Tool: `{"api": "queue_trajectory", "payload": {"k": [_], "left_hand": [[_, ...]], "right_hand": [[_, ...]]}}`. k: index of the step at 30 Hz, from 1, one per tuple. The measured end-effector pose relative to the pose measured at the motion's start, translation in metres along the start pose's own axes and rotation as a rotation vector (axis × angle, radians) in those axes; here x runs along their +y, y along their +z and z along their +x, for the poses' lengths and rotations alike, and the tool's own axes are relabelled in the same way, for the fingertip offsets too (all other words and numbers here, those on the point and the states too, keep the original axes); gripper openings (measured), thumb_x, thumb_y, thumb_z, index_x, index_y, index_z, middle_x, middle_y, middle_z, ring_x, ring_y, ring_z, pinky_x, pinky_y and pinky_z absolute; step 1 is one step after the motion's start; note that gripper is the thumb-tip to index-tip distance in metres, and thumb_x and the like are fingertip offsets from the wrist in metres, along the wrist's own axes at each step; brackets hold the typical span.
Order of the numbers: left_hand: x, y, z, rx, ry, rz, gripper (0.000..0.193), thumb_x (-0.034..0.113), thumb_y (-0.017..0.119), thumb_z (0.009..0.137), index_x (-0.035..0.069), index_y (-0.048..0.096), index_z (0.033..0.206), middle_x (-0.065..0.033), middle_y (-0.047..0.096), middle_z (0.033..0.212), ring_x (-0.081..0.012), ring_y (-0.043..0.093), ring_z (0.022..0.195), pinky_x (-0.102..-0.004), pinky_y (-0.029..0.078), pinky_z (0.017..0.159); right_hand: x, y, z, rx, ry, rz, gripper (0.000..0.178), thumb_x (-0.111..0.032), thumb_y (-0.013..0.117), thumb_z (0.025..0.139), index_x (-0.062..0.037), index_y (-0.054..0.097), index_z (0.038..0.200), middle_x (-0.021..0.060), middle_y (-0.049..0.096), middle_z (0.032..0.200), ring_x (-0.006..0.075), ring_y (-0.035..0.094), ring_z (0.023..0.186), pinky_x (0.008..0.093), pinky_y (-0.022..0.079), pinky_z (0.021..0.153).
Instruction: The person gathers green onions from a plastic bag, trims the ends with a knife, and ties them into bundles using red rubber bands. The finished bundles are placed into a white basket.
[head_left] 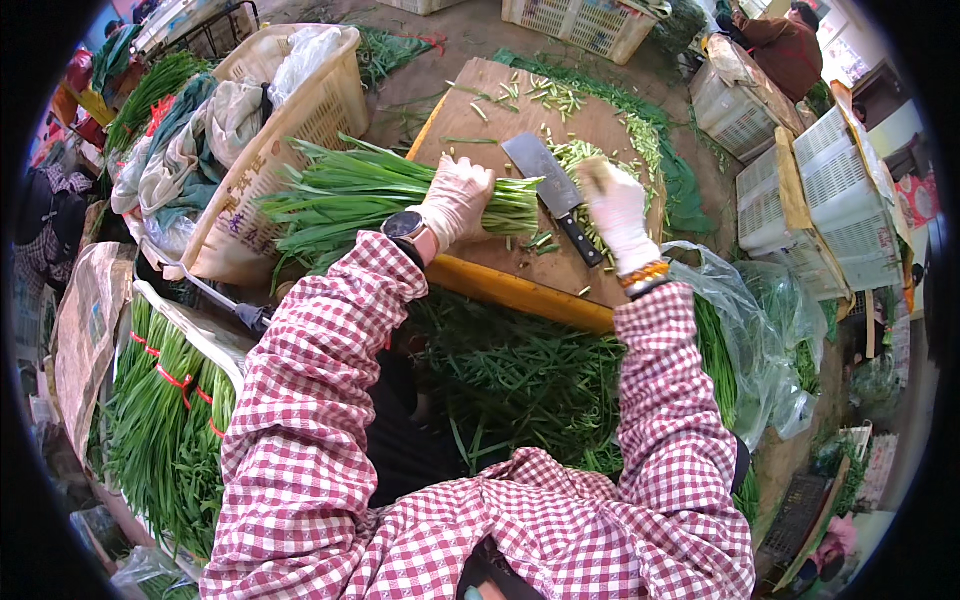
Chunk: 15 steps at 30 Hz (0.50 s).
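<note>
A bundle of long green leafy stalks, which look like garlic chives point(335, 200), lies across the near left of the wooden chopping board point(455, 125), its leaves hanging past the edge. My left hand point(458, 198), in a white glove, is closed round it near the cut ends, which point right. A cleaver point(545, 170) with a black handle rests flat on the board, right of those ends. Beside it is my right hand point(612, 205), also white-gloved, over scattered cut stalk ends point(575, 150). Its fingertips are dirty and blurred, so their grip cannot be made out.
A cream plastic crate point(330, 105) full of cloths and bags stands at the left. Chives tied with red bands point(175, 380) fill a container below it. Loose leaves point(530, 380) lie under the board's near edge. At the right are clear plastic bags point(745, 350) and stacked white crates point(850, 175).
</note>
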<state>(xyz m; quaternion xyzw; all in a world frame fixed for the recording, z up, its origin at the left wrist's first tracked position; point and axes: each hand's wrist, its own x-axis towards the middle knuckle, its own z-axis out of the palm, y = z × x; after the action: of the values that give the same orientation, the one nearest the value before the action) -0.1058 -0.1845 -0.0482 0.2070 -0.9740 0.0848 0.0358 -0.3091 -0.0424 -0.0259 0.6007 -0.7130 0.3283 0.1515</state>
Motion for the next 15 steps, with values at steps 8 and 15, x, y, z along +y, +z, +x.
{"api": "queue_trajectory", "payload": {"k": [8,15], "left_hand": [[0.020,-0.039,-0.004,0.341,0.055,0.044,0.068,0.061,0.077,0.062,0.007,0.058,0.100,-0.0098,0.062,0.088,-0.0270,0.060,0.087,-0.0418,0.039,0.082],[0.035,-0.101,-0.014,0.426,0.063,-0.113,0.081,0.055,0.080,0.059,0.006,0.054,0.119,-0.0144,0.063,0.097,-0.0302,0.060,0.094,-0.0451,0.038,0.091]], "right_hand": [[-0.027,-0.039,0.017,-0.164,-0.328,0.071,0.021,-0.024,0.068,0.085,-0.0192,0.067,0.106,0.0067,0.063,0.091,0.0283,0.065,0.081,0.0392,0.053,0.072],[-0.054,-0.109,0.040,-0.133,-0.451,-0.273,0.012,-0.023,0.066,0.085,-0.0120,0.063,0.087,0.0086,0.058,0.082,0.0288,0.062,0.073,0.0404,0.051,0.066]]}}
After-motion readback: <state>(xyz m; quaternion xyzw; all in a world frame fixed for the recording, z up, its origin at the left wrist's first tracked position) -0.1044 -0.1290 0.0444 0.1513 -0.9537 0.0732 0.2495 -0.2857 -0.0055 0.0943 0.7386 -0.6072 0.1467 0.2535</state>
